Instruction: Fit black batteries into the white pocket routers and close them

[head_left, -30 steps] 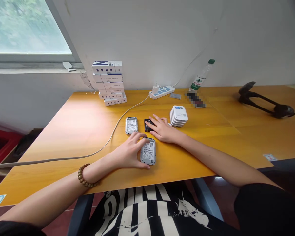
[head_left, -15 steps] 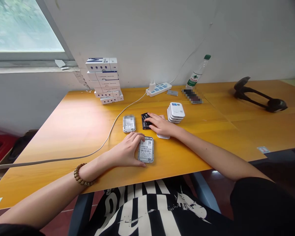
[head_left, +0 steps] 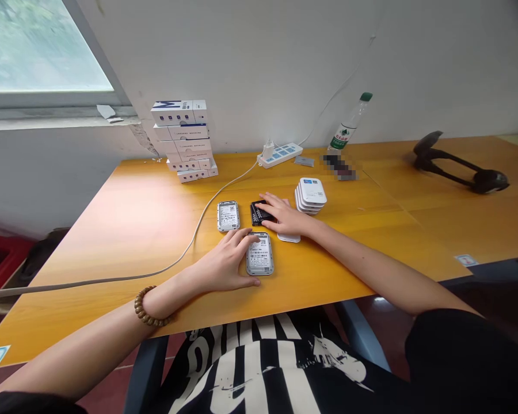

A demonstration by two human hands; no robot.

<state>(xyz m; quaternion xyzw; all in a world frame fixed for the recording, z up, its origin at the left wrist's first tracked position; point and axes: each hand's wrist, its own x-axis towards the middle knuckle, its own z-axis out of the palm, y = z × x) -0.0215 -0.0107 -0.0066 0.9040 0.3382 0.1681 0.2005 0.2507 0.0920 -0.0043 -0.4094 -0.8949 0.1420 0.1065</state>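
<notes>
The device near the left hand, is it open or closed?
Open: the device shows its recessed inside, with a printed label facing up.

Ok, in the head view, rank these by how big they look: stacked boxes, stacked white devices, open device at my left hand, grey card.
1. Stacked boxes
2. Stacked white devices and open device at your left hand: too alike to rank
3. Grey card

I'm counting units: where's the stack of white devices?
In the head view, the stack of white devices stands right of centre on the table, just beyond the right hand.
</notes>
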